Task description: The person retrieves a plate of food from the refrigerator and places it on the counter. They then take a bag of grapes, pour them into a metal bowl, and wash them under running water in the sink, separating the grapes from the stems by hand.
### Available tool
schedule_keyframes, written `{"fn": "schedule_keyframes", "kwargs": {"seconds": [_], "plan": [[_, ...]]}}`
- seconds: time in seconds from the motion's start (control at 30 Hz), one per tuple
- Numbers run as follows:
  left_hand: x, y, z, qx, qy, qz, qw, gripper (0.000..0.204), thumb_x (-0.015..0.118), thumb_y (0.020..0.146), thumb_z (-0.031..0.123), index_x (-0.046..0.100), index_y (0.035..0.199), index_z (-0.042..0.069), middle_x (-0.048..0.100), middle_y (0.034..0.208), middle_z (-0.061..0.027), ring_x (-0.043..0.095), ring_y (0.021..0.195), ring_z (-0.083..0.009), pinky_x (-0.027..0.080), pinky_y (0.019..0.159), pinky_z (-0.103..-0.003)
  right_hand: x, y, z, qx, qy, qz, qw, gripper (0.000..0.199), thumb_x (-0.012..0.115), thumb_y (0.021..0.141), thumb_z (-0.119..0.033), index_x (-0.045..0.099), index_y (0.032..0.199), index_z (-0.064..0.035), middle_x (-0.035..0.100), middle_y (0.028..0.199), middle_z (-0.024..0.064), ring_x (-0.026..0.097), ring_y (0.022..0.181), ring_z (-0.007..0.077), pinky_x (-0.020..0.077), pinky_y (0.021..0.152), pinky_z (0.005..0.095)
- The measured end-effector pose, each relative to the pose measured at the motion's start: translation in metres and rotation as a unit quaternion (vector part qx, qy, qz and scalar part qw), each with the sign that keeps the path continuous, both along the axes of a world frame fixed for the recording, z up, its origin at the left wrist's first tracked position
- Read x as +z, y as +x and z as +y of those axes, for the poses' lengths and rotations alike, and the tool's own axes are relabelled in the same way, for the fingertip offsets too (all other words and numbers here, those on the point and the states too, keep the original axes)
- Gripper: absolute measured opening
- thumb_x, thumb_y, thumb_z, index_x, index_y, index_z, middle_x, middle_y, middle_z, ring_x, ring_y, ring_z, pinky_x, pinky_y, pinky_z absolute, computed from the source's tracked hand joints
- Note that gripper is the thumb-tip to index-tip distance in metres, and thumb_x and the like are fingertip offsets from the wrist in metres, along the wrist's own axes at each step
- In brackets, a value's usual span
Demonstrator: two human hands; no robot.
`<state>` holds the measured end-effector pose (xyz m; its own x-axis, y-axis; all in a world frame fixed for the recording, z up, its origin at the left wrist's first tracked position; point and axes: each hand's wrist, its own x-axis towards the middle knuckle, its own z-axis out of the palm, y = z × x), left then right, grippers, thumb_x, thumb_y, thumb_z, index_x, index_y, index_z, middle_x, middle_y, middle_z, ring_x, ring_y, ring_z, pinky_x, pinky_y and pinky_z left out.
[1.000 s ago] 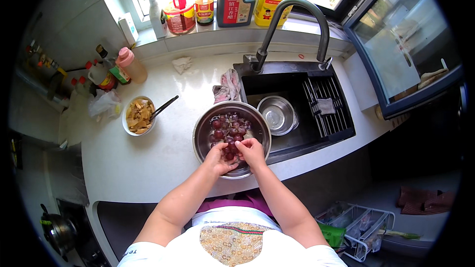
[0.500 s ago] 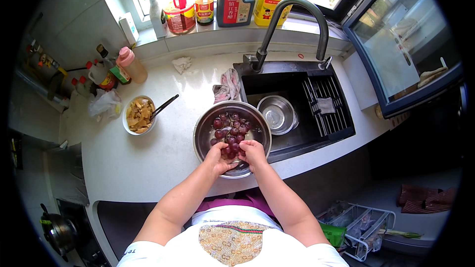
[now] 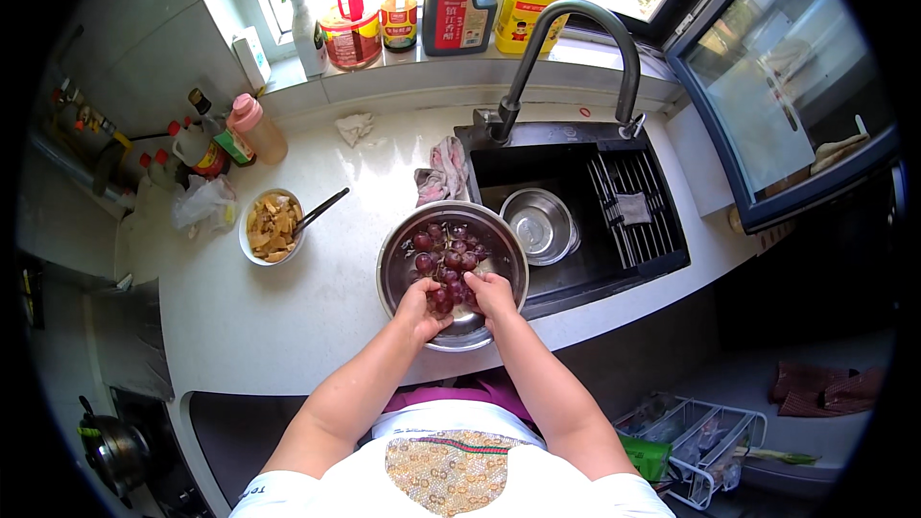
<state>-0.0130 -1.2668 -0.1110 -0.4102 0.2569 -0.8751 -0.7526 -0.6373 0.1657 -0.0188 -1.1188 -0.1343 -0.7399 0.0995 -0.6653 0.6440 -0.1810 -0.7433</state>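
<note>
A bunch of dark red grapes (image 3: 452,257) lies in a wide stainless steel bowl (image 3: 387,280) at the counter's front, beside the sink. My left hand (image 3: 419,311) is inside the bowl, its fingers curled round grapes on the near left of the bunch. From the near right, my right hand (image 3: 492,295) pinches grapes with thumb and fingers. The fingertips are partly hidden among the fruit.
A black sink (image 3: 566,283) holds a smaller steel pot (image 3: 539,227) and a drying rack (image 3: 614,206) under a curved faucet (image 3: 628,58). Left stands a white bowl of food (image 3: 247,244) with chopsticks. A pink cloth (image 3: 443,173) lies behind; bottles (image 3: 458,14) line the sill.
Both hands remain on the grapes, with the fingers slightly shifted. My right fingers have moved a little away from the left ones. The whole view has dropped very slightly.
</note>
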Motion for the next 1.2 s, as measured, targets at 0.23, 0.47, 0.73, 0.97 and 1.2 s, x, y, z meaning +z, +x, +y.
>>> {"fn": "schedule_keyframes", "kwargs": {"seconds": [0.23, 0.47, 0.73, 0.97, 1.2], "plan": [[-0.009, 0.0, -0.002, 0.003, 0.013, 0.042, 0.999, 0.016, 0.058, 0.086, 0.018, 0.06, 0.099, 0.008, 0.065, 0.089, -0.0081, 0.061, 0.084, -0.0226, 0.048, 0.08, -0.043, 0.022, 0.012, 0.005, 0.123, -0.007, 0.05, 0.991, 0.031, 0.067, 0.078, -0.006, 0.057, 0.106, -0.002, 0.062, 0.09, 0.0061, 0.059, 0.075, 0.0129, 0.0485, 0.066, 0.0253], [-0.017, 0.0, 0.0, 0.017, -0.037, 0.049, 0.998, 0.011, 0.056, 0.084, 0.008, 0.059, 0.095, 0.004, 0.063, 0.089, -0.0097, 0.062, 0.082, -0.0221, 0.051, 0.074, -0.039, 0.039, 0.013, 0.005, 0.138, 0.085, 0.051, 0.985, 0.022, 0.068, 0.077, -0.006, 0.063, 0.098, -0.0016, 0.064, 0.083, 0.0027, 0.058, 0.07, 0.0111, 0.0465, 0.06, 0.0239], [-0.012, -0.005, 0.001, 0.013, -0.084, 0.076, 0.993, 0.013, 0.056, 0.08, 0.002, 0.059, 0.092, 0.004, 0.062, 0.082, -0.0086, 0.062, 0.074, -0.0211, 0.05, 0.07, -0.037, 0.01, 0.012, -0.006, 0.12, 0.342, 0.186, 0.913, 0.027, 0.073, 0.074, -0.025, 0.065, 0.081, -0.0006, 0.066, 0.076, 0.0095, 0.063, 0.068, 0.0176, 0.0491, 0.063, 0.0294], [-0.025, -0.008, 0.001, 0.064, -0.035, 0.093, 0.993, 0.013, 0.062, 0.081, 0.006, 0.061, 0.093, 0.004, 0.064, 0.085, -0.0094, 0.062, 0.077, -0.022, 0.052, 0.073, -0.038, 0.009, 0.015, -0.025, 0.127, 0.422, 0.251, 0.862, 0.034, 0.073, 0.072, -0.03, 0.07, 0.099, -0.0081, 0.062, 0.097, 0.02, 0.059, 0.094, 0.0345, 0.045, 0.086, 0.0406], [-0.034, -0.009, 0.0, 0.038, -0.046, 0.106, 0.993, 0.017, 0.066, 0.082, 0.01, 0.061, 0.097, 0.003, 0.066, 0.09, -0.0101, 0.064, 0.082, -0.0222, 0.053, 0.077, -0.038, -0.014, 0.014, -0.009, 0.078, 0.17, 0.225, 0.956, 0.026, 0.071, 0.072, -0.016, 0.07, 0.096, -0.0052, 0.067, 0.086, 0.0121, 0.063, 0.081, 0.0207, 0.0488, 0.078, 0.0295]]}}
